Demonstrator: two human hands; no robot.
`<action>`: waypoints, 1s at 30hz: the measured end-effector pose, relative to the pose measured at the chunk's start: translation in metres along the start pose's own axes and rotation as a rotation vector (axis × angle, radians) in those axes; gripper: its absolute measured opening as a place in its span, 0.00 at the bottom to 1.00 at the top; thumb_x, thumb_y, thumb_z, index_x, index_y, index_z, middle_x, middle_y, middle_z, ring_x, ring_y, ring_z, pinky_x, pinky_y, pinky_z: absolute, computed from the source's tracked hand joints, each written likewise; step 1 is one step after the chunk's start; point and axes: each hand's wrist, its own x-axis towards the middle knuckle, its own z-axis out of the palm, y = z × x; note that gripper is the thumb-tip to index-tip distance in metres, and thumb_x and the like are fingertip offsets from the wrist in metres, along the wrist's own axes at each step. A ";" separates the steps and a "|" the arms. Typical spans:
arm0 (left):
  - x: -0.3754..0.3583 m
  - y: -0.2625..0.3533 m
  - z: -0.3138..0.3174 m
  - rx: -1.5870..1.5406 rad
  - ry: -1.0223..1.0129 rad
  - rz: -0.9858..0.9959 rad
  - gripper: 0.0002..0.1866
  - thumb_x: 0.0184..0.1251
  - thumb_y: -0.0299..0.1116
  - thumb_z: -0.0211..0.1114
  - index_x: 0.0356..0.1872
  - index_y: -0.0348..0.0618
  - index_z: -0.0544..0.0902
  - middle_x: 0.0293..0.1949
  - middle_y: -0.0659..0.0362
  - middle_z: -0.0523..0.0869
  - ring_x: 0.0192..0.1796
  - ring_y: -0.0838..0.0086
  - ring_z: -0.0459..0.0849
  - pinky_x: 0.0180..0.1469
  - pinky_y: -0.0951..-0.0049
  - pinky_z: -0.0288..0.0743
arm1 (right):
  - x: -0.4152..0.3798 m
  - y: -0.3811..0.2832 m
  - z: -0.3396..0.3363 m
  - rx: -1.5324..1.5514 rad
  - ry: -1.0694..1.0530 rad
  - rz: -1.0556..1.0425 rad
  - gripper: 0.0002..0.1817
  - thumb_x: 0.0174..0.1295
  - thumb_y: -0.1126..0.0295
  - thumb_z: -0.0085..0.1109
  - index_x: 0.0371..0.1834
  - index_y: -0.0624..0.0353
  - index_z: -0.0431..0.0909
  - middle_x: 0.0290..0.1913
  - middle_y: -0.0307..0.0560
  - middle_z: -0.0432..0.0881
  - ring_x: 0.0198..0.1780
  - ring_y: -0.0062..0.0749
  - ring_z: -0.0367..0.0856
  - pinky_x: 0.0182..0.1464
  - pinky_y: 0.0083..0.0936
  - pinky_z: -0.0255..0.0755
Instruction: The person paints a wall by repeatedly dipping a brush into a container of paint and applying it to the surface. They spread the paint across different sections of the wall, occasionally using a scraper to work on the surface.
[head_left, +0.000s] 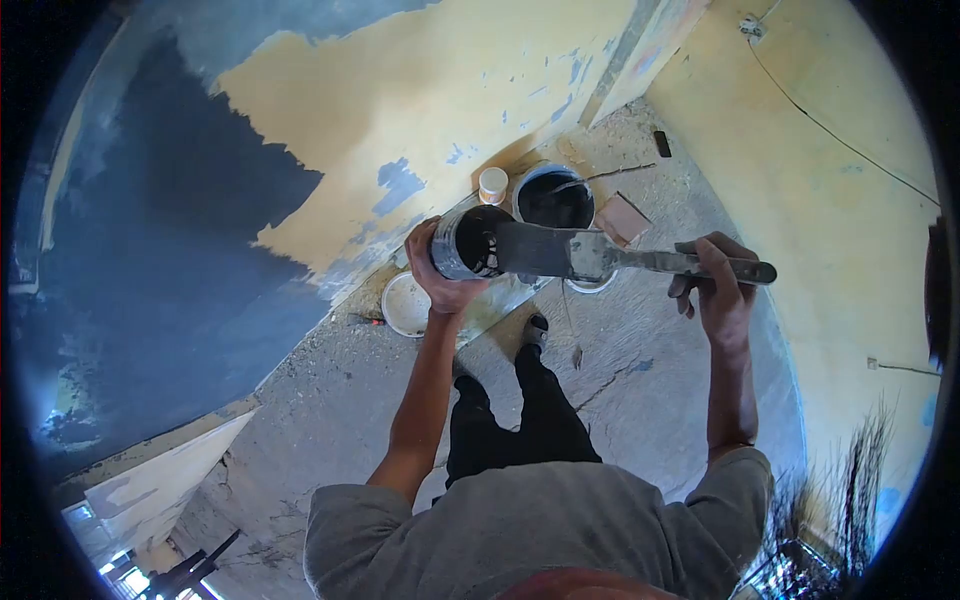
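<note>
My left hand [432, 277] is wrapped around the side of a paint can [452, 250], whose open mouth faces the brush and shows dark paint inside. The can's outside is smeared with paint. In my right hand [722, 280] is the handle of a wide, flat paintbrush [595, 257] with dark, paint-coated bristles. The brush lies level across the view, its bristle tip right at the can's rim. Below the can, on the floor, stands a white bucket or lid [404, 305], partly hidden by my left hand.
A large bucket of dark paint [553, 200] with a stick stands by the wall, beside a small white tub [493, 184]. A brown block [623, 219] lies near it. The left wall [180, 200] is partly dark grey. A phone-like black object [662, 144] rests on the floor.
</note>
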 end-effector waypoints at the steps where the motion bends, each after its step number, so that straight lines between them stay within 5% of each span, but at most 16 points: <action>1: 0.005 0.009 -0.010 -0.004 0.007 0.001 0.46 0.32 0.44 0.84 0.57 0.40 0.71 0.50 0.47 0.80 0.52 0.50 0.79 0.56 0.51 0.73 | -0.007 -0.009 0.000 -0.007 -0.055 -0.021 0.16 0.71 0.68 0.51 0.36 0.74 0.80 0.23 0.53 0.82 0.17 0.30 0.79 0.12 0.21 0.68; 15: 0.000 0.046 -0.093 0.062 -0.046 0.033 0.47 0.29 0.39 0.86 0.57 0.40 0.72 0.50 0.50 0.80 0.53 0.55 0.80 0.58 0.56 0.73 | -0.098 -0.079 0.018 -0.102 -0.054 -0.217 0.17 0.70 0.69 0.49 0.41 0.78 0.78 0.23 0.59 0.82 0.18 0.39 0.81 0.17 0.26 0.72; 21: -0.001 0.067 -0.115 0.003 -0.027 -0.051 0.46 0.27 0.41 0.84 0.55 0.40 0.74 0.48 0.47 0.81 0.49 0.49 0.80 0.53 0.50 0.74 | -0.113 -0.087 0.049 -0.249 -0.231 -0.557 0.19 0.65 0.70 0.56 0.48 0.80 0.77 0.26 0.60 0.83 0.27 0.44 0.86 0.28 0.31 0.82; 30: 0.003 0.068 -0.161 0.014 -0.014 -0.154 0.45 0.26 0.41 0.84 0.54 0.39 0.75 0.47 0.47 0.81 0.49 0.49 0.80 0.54 0.52 0.74 | -0.127 -0.072 0.086 -0.396 -0.557 -0.707 0.14 0.53 0.70 0.64 0.41 0.66 0.84 0.35 0.63 0.82 0.29 0.42 0.85 0.30 0.32 0.81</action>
